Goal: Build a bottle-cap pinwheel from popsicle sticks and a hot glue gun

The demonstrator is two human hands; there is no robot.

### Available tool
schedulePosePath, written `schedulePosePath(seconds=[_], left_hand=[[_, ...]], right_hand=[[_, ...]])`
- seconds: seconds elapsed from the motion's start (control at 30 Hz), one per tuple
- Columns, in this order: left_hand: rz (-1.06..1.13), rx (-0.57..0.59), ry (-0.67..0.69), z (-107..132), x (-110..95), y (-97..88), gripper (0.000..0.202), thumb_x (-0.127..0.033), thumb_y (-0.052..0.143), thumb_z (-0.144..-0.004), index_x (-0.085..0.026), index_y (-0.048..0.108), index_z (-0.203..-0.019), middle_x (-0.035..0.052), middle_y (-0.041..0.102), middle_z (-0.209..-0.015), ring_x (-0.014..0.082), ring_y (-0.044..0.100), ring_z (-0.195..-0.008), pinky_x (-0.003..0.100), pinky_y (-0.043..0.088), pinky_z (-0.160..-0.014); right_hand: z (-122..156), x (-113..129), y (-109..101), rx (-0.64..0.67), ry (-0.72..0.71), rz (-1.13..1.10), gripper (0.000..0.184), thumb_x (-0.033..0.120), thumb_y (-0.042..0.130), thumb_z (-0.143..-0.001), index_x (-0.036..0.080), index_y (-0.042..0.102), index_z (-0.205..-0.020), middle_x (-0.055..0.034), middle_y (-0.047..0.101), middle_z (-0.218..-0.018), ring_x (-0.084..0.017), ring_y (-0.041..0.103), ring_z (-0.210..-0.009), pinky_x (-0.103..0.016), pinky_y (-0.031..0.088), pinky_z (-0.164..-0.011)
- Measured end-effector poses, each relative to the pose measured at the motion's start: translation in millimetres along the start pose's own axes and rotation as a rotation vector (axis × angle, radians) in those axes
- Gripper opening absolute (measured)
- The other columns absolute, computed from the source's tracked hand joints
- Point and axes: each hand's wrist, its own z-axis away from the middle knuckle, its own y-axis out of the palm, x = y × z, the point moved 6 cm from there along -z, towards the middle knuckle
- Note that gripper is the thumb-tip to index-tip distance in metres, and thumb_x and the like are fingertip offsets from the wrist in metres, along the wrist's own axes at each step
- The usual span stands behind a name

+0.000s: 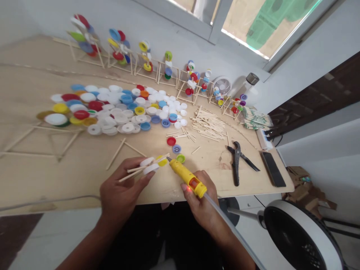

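Observation:
My left hand [119, 191] is closed on a small piece made of thin wooden sticks [132, 175] and bottle caps. Two white caps [151, 168] and a yellow cap [162, 161] sit along its sticks. My right hand [202, 210] grips a yellow hot glue gun [184, 172] with a lit orange spot on its body. The gun's nozzle is close to the stick ends beside the yellow cap; whether they touch I cannot tell. Just beyond it lie a red cap [171, 141], a blue cap [176, 149] and a green cap [180, 158].
Many loose bottle caps [120, 116] cover the middle left. Cut sticks [209, 123] lie in a pile. Cap wheels on stick frames [118, 48] line the wall. Black pliers [237, 163] and a phone [272, 168] lie right. A fan [303, 232] stands beside the table.

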Motion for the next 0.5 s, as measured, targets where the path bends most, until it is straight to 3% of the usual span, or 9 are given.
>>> schedulePosePath(seconds=[0.3,0.5], left_hand=[[0.037,0.016,0.011,-1.0,3.2,-0.2,0.027,-0.03,0.082,-0.071,-0.029,0.077,-0.098,-0.001,0.075,-0.101,0.0174,0.07,-0.098,0.027,0.055,-0.092],[0.11,-0.024,-0.019,-3.4,7.2,-1.0,0.029,-0.031,0.086,-0.065,-0.027,0.078,-0.092,-0.0013,0.077,-0.096,0.0163,0.071,-0.095,0.025,0.056,-0.09]], right_hand=[[0.7,-1.6,-0.4,-0.008,-0.012,0.019,0.023,0.037,0.052,-0.096,0.023,0.051,-0.079,-0.0016,0.057,-0.075,-0.018,0.055,-0.068,-0.03,0.043,-0.061],[-1.5,-5.4,-3.3,-0.028,-0.005,0.015,0.024,0.037,0.052,-0.096,0.023,0.051,-0.077,-0.0008,0.056,-0.074,-0.017,0.054,-0.068,-0.029,0.042,-0.062]])
